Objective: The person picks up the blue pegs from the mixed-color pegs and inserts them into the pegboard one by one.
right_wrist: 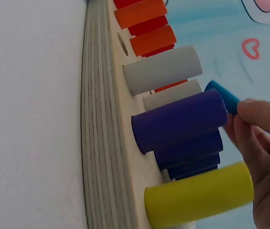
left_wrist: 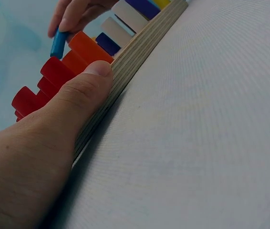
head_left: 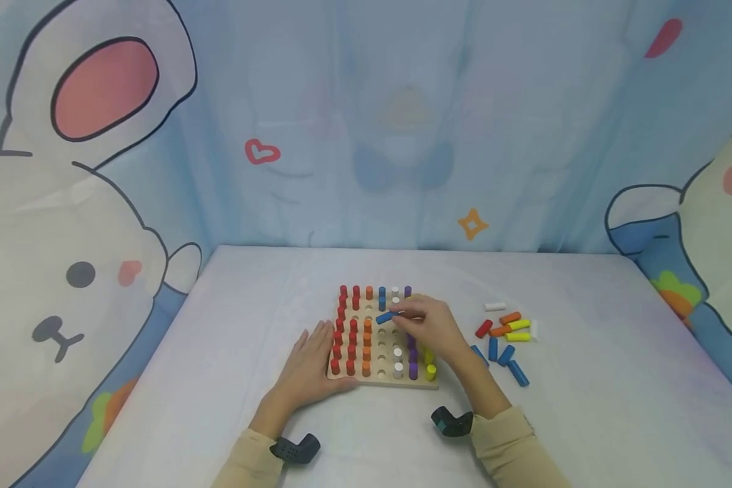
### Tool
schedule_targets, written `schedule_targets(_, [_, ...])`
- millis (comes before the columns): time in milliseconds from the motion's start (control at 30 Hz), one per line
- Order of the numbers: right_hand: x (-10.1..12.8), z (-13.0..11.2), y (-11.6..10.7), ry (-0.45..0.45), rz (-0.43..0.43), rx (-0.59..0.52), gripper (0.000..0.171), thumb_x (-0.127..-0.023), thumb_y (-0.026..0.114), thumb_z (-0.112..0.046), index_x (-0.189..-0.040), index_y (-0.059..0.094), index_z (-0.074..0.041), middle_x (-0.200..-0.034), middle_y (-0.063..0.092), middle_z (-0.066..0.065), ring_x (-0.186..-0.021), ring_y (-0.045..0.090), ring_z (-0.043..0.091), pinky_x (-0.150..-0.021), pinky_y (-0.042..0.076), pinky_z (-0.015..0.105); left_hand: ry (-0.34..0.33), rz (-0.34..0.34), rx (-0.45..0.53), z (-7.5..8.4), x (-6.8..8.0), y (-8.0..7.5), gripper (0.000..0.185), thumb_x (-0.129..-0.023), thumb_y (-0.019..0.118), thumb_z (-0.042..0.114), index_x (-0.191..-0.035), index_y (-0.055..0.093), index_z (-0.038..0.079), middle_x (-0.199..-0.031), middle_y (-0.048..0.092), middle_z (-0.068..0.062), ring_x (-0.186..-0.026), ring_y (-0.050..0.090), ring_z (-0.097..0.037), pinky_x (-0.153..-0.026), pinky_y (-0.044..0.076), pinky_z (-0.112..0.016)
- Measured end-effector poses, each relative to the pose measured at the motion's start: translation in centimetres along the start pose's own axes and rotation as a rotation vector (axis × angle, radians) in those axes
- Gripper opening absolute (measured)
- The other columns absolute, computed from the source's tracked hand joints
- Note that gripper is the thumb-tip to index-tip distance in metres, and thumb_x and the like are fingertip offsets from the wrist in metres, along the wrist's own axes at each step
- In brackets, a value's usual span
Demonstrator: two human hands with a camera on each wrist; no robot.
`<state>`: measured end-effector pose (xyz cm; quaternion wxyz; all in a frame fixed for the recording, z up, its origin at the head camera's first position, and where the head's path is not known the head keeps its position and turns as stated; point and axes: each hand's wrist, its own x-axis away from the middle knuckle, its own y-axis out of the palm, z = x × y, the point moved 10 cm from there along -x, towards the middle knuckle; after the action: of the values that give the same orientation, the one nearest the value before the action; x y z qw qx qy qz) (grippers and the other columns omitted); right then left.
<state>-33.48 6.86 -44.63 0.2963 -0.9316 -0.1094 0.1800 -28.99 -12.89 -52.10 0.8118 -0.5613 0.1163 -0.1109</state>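
Note:
A wooden pegboard [head_left: 396, 384] holds columns of coloured pegs, with red pegs [head_left: 350, 367] and orange pegs at its left. White, purple and yellow pegs [head_left: 431, 372] stand toward its right. My right hand [head_left: 430, 329] pinches a blue peg [head_left: 385, 317] between thumb and fingertips, tilted above the board and apart from the holes. Two blue pegs stand in the far part of the column of empty holes. Against the board's near left corner rests my left hand [head_left: 310, 366], fingers extended along the left side. Its thumb [left_wrist: 89, 86] lies along the front edge. The right hand hides some pegs.
To the right of the board lie loose pegs: several blue pegs [head_left: 517, 373], yellow pegs [head_left: 517, 337], orange pegs [head_left: 510, 317], a red peg [head_left: 484, 328] and white pegs [head_left: 495, 307]. A white cloth [head_left: 616, 407] covers the table, with a printed curtain [head_left: 317, 122] behind it.

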Motion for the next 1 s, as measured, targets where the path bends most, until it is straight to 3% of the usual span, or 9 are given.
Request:
schedule_targets(233, [-0.6, -0.9, 0.1, 0.014, 0.05, 0.243, 0.021, -0.086, 0.07, -0.014, -0.107, 0.072, -0.011, -0.098, 0.067, 0.0, -0.094, 0.067, 0.017, -0.08, 0.058, 0.03, 0.004, 0.011, 0.0, -0.1, -0.1, -0.2, 0.116, -0.07, 0.048, 0.085, -0.152, 0.018, 0.01, -0.159, 0.022, -0.005, -0.148, 0.015, -0.019, -0.121, 0.012, -0.045])
schedule_targets(467, [-0.9, -0.5, 1.1, 0.1, 0.01, 0.334, 0.016, -0.085, 0.071, -0.017, -0.101, 0.072, -0.017, -0.096, 0.066, -0.004, -0.092, 0.065, 0.015, -0.081, 0.057, 0.031, -0.003, -0.016, -0.009, -0.3, -0.1, 0.2, 0.117, -0.069, 0.044, 0.087, -0.153, 0.016, 0.011, -0.159, 0.019, -0.003, -0.149, 0.012, -0.018, -0.121, 0.011, -0.045])
schedule_targets(800, [-1.1, -1.9, 2.1, -0.042, -0.033, 0.424, 0.012, -0.084, 0.072, -0.011, -0.095, 0.074, -0.014, -0.097, 0.072, -0.002, -0.095, 0.068, 0.017, -0.085, 0.056, 0.033, -0.009, -0.012, -0.016, -0.5, 0.0, 0.1, 0.117, -0.069, 0.045, 0.087, -0.153, 0.017, 0.011, -0.159, 0.019, -0.003, -0.148, 0.013, -0.018, -0.121, 0.011, -0.044])
schedule_targets(1000, [-1.2, -1.8, 3.0, -0.045, -0.115, 0.473, 0.013, -0.086, 0.069, -0.01, -0.097, 0.075, -0.012, -0.107, 0.071, 0.001, -0.108, 0.064, 0.02, -0.094, 0.052, 0.035, 0.003, -0.001, -0.01, -0.3, -0.1, 0.0, 0.116, -0.07, 0.046, 0.086, -0.153, 0.018, 0.01, -0.159, 0.02, -0.004, -0.148, 0.014, -0.019, -0.121, 0.013, -0.046])
